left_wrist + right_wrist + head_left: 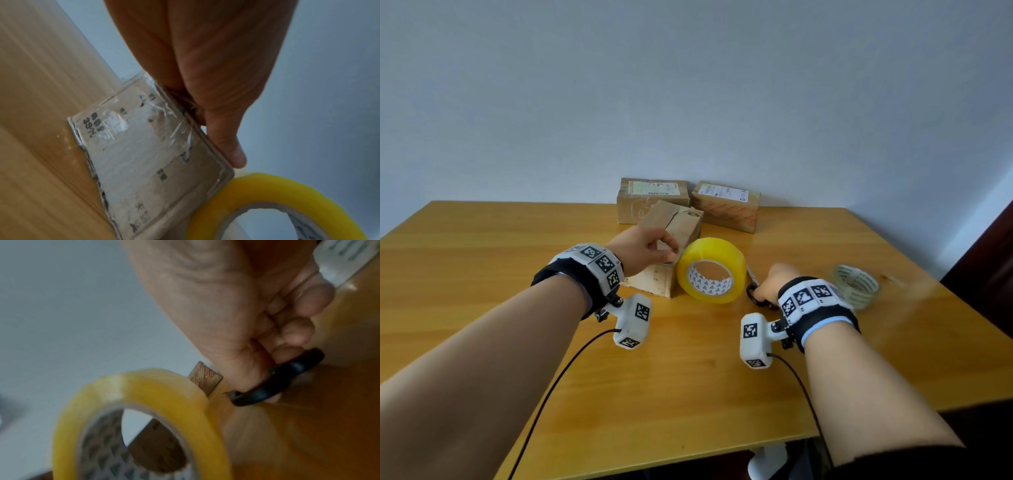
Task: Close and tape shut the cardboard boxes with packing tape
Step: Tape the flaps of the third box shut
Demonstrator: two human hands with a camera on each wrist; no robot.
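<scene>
The right hand point(774, 282) sits at about five o'clock on the wooden table point(688, 377), fingers curled round the black handle of a pair of scissors point(755, 291). From the head view only the handle loop and a short stretch of metal show; the blades are hidden behind the hand and the tape roll. The right wrist view is blurred, though the fingers point(298, 332) wrapped through the black loop point(287, 374) are plain.

Just left of that hand, near the table's centre, the yellow packing tape roll point(710, 270) stands on edge, leaning against the nearest cardboard box point(671, 246). Its white core carries a repeated dark pattern, too small to read.

The left hand point(643, 248) lies on top of this box at about eleven o'clock from the roll, fingers bent over the box's near top edge and gripping it. In the left wrist view the box side point(148, 162) is covered in clear, wrinkled tape; printed characters show beneath, and only "39" can be made out.

At three o'clock, right of the right hand, a clear tape roll point(856, 284) lies blurred, its printing unreadable.

Farthest, at twelve o'clock against the wall, stand a left rear box point(650, 202) and a right rear box point(726, 205), each with a white shipping label illegible at this distance.
</scene>
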